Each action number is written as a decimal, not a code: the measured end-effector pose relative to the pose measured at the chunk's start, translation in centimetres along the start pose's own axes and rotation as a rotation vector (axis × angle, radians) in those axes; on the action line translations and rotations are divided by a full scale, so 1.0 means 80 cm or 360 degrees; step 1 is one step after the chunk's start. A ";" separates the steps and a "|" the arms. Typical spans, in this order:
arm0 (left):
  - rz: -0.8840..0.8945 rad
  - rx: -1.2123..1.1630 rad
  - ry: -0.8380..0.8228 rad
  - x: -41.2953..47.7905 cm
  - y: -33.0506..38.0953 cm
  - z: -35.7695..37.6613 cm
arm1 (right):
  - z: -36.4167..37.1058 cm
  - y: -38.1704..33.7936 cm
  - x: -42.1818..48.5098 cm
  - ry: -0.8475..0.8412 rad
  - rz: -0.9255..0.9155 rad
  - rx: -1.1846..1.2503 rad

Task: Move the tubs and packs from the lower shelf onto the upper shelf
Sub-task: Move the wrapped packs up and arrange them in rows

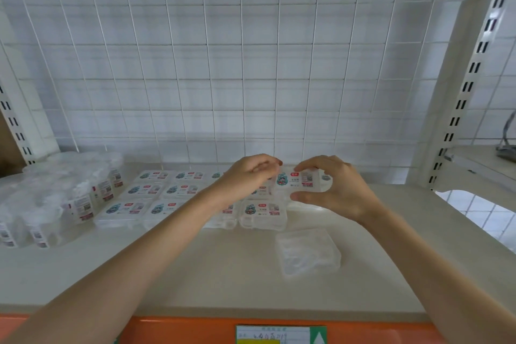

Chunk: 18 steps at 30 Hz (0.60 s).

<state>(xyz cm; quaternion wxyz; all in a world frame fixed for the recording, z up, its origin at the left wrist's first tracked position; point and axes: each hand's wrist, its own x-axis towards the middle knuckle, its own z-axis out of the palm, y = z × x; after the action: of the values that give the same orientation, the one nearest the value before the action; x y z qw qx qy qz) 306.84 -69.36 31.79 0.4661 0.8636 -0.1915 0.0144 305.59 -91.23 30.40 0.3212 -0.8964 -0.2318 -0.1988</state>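
Note:
On the cream upper shelf (195, 265) lie rows of flat clear packs (145, 191) with blue and red labels. My right hand (329, 190) and my left hand (248, 179) both grip one labelled pack (300, 180) just above the back row, thumb under and fingers over it. In front of it lies another labelled pack (262, 212). An unlabelled clear pack (308, 253) sits alone nearer the front edge. Round clear tubs (69, 190) with small labels crowd the left end. The lower shelf is out of view.
A white wire grid (223, 64) backs the shelf, with tiled wall behind. Slotted white uprights (463, 86) stand at both sides. An orange price strip (195, 329) with a label runs along the front edge. A neighbouring shelf (480, 165) lies to the right.

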 end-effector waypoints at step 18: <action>0.0159 0.0981 -0.0052 -0.054 -0.033 0.012 | -0.019 0.020 -0.037 -0.0107 0.0053 -0.0128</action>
<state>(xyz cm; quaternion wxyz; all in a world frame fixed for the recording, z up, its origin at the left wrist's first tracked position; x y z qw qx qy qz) 303.62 -67.46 28.29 0.1778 0.9540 -0.2276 0.0808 303.75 -94.16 29.23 0.2801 -0.9185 -0.2194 -0.1726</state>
